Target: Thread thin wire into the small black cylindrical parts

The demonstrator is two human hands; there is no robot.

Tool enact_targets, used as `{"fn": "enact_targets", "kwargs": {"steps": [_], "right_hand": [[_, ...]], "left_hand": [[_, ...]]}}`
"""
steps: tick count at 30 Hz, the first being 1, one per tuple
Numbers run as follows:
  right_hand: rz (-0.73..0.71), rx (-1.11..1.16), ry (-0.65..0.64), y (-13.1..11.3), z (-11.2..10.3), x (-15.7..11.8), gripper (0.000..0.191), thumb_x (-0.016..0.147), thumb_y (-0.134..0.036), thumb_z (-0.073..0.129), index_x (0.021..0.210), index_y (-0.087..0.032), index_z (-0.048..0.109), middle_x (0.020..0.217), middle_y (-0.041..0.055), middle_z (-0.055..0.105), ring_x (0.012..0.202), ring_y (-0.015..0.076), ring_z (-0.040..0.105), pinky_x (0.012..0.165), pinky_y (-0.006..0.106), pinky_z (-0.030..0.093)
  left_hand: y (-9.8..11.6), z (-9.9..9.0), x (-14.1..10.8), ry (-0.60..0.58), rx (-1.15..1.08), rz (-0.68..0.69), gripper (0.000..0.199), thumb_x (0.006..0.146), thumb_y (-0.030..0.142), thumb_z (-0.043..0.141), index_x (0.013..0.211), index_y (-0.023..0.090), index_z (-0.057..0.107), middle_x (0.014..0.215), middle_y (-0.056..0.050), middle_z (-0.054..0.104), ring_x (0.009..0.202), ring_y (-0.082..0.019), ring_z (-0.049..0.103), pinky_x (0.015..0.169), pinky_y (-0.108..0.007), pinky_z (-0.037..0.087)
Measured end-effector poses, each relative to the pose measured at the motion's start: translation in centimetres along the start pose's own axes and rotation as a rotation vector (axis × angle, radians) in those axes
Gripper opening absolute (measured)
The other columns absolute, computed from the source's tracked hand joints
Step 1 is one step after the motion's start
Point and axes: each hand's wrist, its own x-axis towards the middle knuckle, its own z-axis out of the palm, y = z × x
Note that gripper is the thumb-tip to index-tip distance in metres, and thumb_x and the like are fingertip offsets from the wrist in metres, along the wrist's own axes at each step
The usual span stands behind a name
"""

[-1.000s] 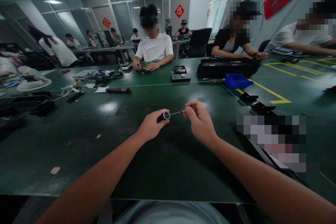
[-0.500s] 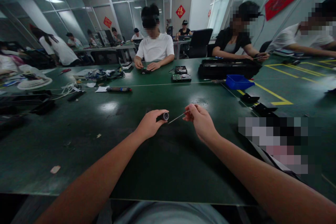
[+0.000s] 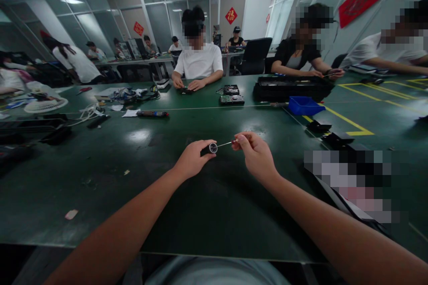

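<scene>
My left hand (image 3: 191,159) is closed around a short black cylinder (image 3: 204,150) with a silver-rimmed open end facing right. In my right hand (image 3: 257,153), fingers pinch the reddish handle of a thin screwdriver (image 3: 224,144). Its slim metal shaft points left, and the tip meets the rim or opening of the cylinder; whether it goes inside is too small to tell. Both hands are held just above the green table (image 3: 214,213). The fingers of my right hand cover most of the handle.
Ahead lie two hard drives (image 3: 232,99), with a blue tray (image 3: 306,106) and small black parts (image 3: 337,140) to the right. A grey tool (image 3: 153,114) and cables (image 3: 133,94) are at left. A co-worker in a white shirt (image 3: 199,63) sits opposite.
The screwdriver has tilted closer to level, its tip moving up from below the cylinder's end to the rim or opening. Both hands have barely moved.
</scene>
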Motion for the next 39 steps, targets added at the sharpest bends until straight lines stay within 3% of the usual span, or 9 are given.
{"fn": "enact_targets", "kwargs": {"steps": [5,7,11,14,21,25,29,33,39], "right_hand": [[-0.038,-0.284,0.015,-1.0,-0.5,-0.2,0.038,0.089,-0.053,0.061,0.066,-0.022,0.061,0.055,-0.0009,0.062,0.049,0.0151,0.055,0.053,0.03,0.039],[-0.083,-0.302,-0.001,-1.1,-0.5,-0.3,0.034,0.089,-0.05,0.062,0.069,-0.023,0.062,0.057,-0.0007,0.063,0.051,0.0157,0.056,0.053,0.03,0.039],[-0.188,-0.222,-0.085,-0.9,-0.3,-0.5,0.018,0.093,-0.038,0.057,0.094,-0.022,0.066,0.081,0.0042,0.072,0.071,0.0198,0.067,0.065,0.033,0.048],[-0.22,-0.199,-0.12,-1.0,-0.2,-0.5,0.015,0.093,-0.031,0.054,0.099,-0.022,0.064,0.089,0.0052,0.073,0.079,0.0206,0.068,0.07,0.034,0.05],[-0.075,-0.287,-0.131,-1.0,-0.3,-0.4,0.031,0.098,-0.044,0.047,0.092,-0.021,0.066,0.058,-0.0018,0.058,0.053,0.0161,0.056,0.054,0.029,0.039],[-0.102,-0.211,-0.124,-0.7,-0.3,-0.6,0.024,0.098,-0.036,0.046,0.111,-0.022,0.06,0.072,0.0,0.061,0.066,0.0176,0.06,0.061,0.03,0.042],[-0.086,-0.198,-0.122,-0.4,-0.2,-0.6,0.032,0.102,-0.041,0.038,0.092,-0.023,0.062,0.069,0.0001,0.058,0.062,0.0163,0.054,0.059,0.031,0.039],[-0.048,-0.111,-0.059,0.0,-0.1,-0.2,0.02,0.097,-0.038,0.048,0.105,-0.022,0.059,0.082,0.0028,0.066,0.07,0.0176,0.06,0.065,0.032,0.045],[0.065,0.192,-0.04,0.9,0.6,0.2,0.026,0.092,-0.045,0.058,0.093,-0.019,0.065,0.08,0.004,0.066,0.075,0.0185,0.063,0.076,0.037,0.051]], "left_hand": [[0.0,0.0,-0.1,-0.009,-0.003,0.015,0.039,0.088,0.025,0.07,0.126,0.024,0.064,0.118,-0.005,0.07,0.11,-0.024,0.063,0.101,-0.042,0.046],[0.0,0.0,-0.1,-0.014,0.0,0.022,0.038,0.088,0.025,0.07,0.125,0.024,0.065,0.118,-0.005,0.07,0.11,-0.024,0.063,0.101,-0.042,0.046],[-0.3,0.0,-0.1,-0.006,0.0,0.023,0.038,0.089,0.026,0.069,0.127,0.024,0.065,0.119,-0.006,0.069,0.11,-0.024,0.063,0.101,-0.042,0.046],[-0.3,0.0,0.0,0.0,0.014,0.016,0.038,0.088,0.024,0.07,0.125,0.023,0.065,0.12,-0.006,0.069,0.11,-0.024,0.063,0.101,-0.041,0.046],[-0.2,-0.2,0.0,0.0,0.022,0.015,0.036,0.088,0.024,0.07,0.124,0.023,0.066,0.116,-0.005,0.07,0.108,-0.023,0.064,0.1,-0.04,0.046],[0.0,-0.2,0.0,-0.003,0.019,0.004,0.037,0.088,0.024,0.069,0.125,0.022,0.065,0.117,-0.005,0.07,0.109,-0.024,0.063,0.1,-0.041,0.046],[0.1,-0.2,0.0,-0.019,0.034,0.001,0.035,0.089,0.025,0.069,0.124,0.023,0.066,0.116,-0.005,0.07,0.108,-0.025,0.063,0.1,-0.043,0.045],[0.1,-0.2,0.0,-0.01,0.03,0.002,0.037,0.089,0.025,0.069,0.125,0.023,0.065,0.116,-0.005,0.069,0.108,-0.024,0.062,0.1,-0.043,0.045],[-0.3,0.1,-0.1,0.014,0.007,-0.017,0.039,0.089,0.025,0.068,0.127,0.023,0.063,0.118,-0.006,0.068,0.109,-0.024,0.062,0.097,-0.041,0.047]]}}
